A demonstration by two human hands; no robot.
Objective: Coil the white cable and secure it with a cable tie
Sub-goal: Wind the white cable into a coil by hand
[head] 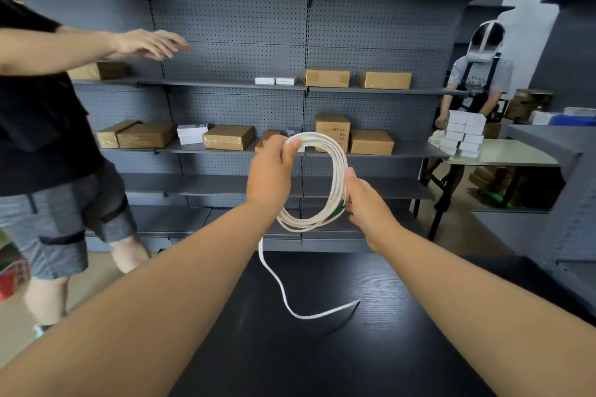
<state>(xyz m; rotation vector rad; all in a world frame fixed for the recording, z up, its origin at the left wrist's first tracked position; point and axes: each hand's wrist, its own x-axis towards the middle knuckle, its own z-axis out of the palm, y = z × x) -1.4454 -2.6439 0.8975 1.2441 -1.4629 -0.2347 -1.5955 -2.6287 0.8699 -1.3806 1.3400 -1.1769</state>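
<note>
Head camera view, looking forward and down along two bare forearms that reach from the bottom corners toward the centre of the frame.

In the centre, the white cable (336, 158) is held up in the air as an upright oval coil of several loops. The left hand (269, 167) grips the top left of the coil, with the thumb pressed over the strands and the fingers curled round them. The right hand (367, 203) holds the lower right of the coil, thumb lying up along the strands and fingers wrapped behind. A small green piece (338, 210) shows on the coil just beside the right hand; what it is cannot be told.

From the bottom of the coil a loose tail (280, 292) of the cable hangs down and curves right, its end over the black table (322, 358) that fills the lower centre of the frame.

Behind, grey pegboard shelving (242, 26) spans the upper frame and carries cardboard boxes (325, 77) and a few small white boxes. At the left edge stands a person in a black shirt (42, 106), one arm stretched toward the shelving. At the upper right, a person wearing a headset (480, 74) leans over a stack of white boxes (464, 135) on a pale table.
</note>
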